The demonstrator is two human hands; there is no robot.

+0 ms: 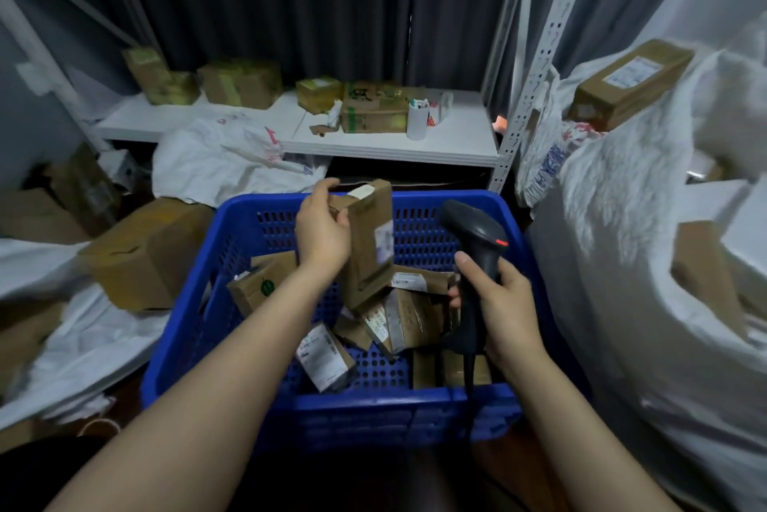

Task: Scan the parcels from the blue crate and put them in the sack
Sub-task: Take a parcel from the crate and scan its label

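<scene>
Your left hand [321, 229] has the parcel [367, 246] by its upper end, with the fingers curled round it. The box is upright over the blue crate [373, 408]. Your right hand [502, 304] is wrapped round the handle of the scanner [477, 246]. The scanner head is aimed left at the box, just beside it and not touching.

Handling, my read:
- It's a long narrow carton with stiff walls, likely light since one hand carries it from the top.
- Bare cardboard grips fine; taped faces may be slicker.
- Hold it by the narrow sides near one end. That keeps the white label [384, 242] uncovered.
- Don't squeeze mid-span, thin board may dent.

More parcels [323, 358] lie loose in the crate bottom, tilted and overlapping. The sack [622, 221] stands right of the crate, near your scanner arm.

Can't make out:
- The label print is blurred, so I can't tell if the barcode faces the scanner.
- The scanner window is turned away from the camera.
- The sack top is smeared and cut off at the frame edge, so the opening is unclear.
- The cable [469, 374] drops from the handle toward the crate's near wall, then I lose it.
</scene>
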